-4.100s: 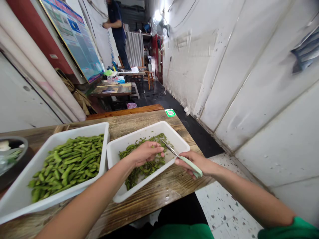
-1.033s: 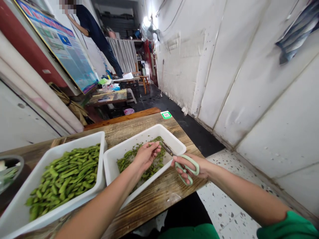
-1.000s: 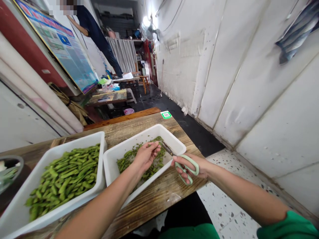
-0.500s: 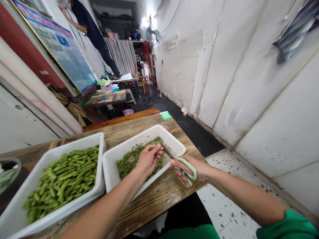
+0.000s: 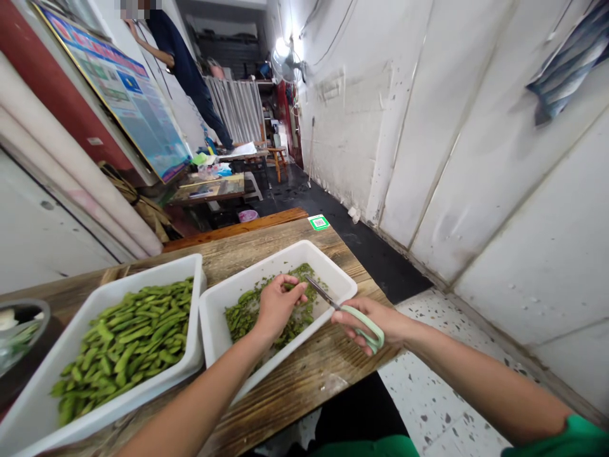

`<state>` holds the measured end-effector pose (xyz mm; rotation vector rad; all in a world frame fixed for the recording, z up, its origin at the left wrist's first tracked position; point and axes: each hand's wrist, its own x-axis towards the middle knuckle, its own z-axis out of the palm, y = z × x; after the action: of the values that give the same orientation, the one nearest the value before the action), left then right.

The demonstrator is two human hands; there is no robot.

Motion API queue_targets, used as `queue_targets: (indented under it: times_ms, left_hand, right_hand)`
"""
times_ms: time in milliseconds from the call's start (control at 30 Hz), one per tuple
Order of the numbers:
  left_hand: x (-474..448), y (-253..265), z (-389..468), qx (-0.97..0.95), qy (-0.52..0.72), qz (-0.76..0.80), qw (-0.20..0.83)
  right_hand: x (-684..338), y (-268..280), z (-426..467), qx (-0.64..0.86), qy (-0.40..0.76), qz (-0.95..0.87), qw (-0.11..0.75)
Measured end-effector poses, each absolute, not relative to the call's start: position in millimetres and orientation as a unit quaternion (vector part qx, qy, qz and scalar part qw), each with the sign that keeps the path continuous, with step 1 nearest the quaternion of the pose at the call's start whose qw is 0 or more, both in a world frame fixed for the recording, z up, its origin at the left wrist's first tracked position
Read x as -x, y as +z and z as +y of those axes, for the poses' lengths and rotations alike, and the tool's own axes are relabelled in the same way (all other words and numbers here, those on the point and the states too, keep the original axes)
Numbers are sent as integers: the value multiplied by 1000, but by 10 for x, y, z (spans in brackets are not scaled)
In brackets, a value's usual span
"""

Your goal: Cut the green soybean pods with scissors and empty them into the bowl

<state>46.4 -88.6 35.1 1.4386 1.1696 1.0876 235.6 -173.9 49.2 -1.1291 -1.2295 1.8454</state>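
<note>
Edamame pods [image 5: 130, 343] lay in a white tray [image 5: 143, 393] at lower left. Right of centre, the right hand [image 5: 385, 317] gripped green-handled scissors [image 5: 333, 304]. Mid-frame, the left hand [image 5: 277, 309] hovered above trimmings [image 5: 240, 320], fingers narrow; whether around a pod, I couldn't tell. Upper left, a person [image 5: 183, 70] stood.

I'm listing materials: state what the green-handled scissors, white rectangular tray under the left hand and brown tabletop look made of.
Green-handled scissors: glinting metal blades; probably matte plastic handles, evenly coloured.
White rectangular tray: likely smooth plastic, its corners rounded.
Brown tabletop: wood or laminate, streaky-grained, faintly glossy.
</note>
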Motion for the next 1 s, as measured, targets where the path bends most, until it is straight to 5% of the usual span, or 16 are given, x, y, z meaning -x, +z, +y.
queue_targets:
  times_ms: [433,700,1000]
  left_hand:
    - [-436,483,-947,-563,412,463,547]
    - [-368,571,-969,-429,365,428,707]
    - [-330,645,-996,-431,326,407,736]
  right_hand:
    - [-2422,627,-1749,464,633,-559,269]
    - [-2436,684,-1760,545,357,-723,230]
    - [-2466,665,-1751,553,271,-756,221]
